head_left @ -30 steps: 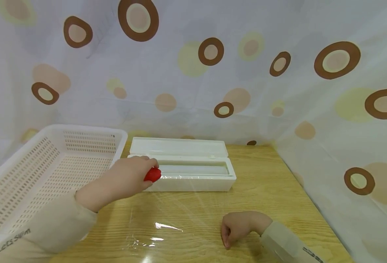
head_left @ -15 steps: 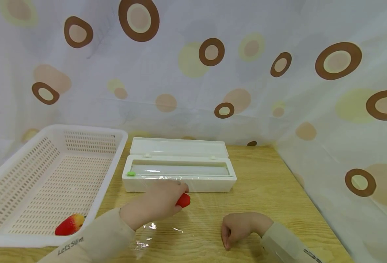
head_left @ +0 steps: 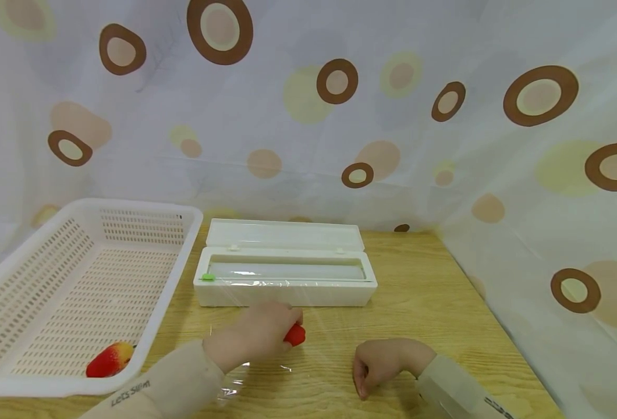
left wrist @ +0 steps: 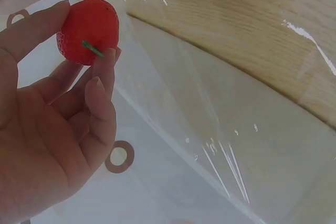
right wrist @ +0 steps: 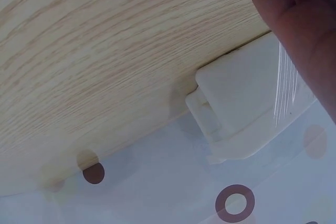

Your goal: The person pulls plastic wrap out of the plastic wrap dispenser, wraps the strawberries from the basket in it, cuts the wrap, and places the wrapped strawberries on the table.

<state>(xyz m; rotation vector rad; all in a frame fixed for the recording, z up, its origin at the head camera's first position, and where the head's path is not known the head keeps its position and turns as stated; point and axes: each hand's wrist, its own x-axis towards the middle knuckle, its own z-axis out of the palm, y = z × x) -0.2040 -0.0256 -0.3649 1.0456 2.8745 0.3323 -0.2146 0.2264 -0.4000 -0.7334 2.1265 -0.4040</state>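
Observation:
My left hand holds a red strawberry between thumb and fingertips; its short green stem shows in the left wrist view. The strawberry is over a sheet of cling film, drawn from a white dispenser box toward me across the table. My right hand stays low at the right side of the film, its fingers curled down and pinching the edge. In the right wrist view, streaks of stretched film run beside that hand. The film's near edge is hard to make out.
A white perforated basket stands at the left, with a red-and-yellow mango in its near right corner. The dispenser's lid is raised at the back, and a green slider sits at its left. A patterned curtain borders the table.
My left hand has carried the strawberry from beside the basket rightward and nearer to me, over the film. This uncovered the mango and the green slider. My right hand has stayed in place.

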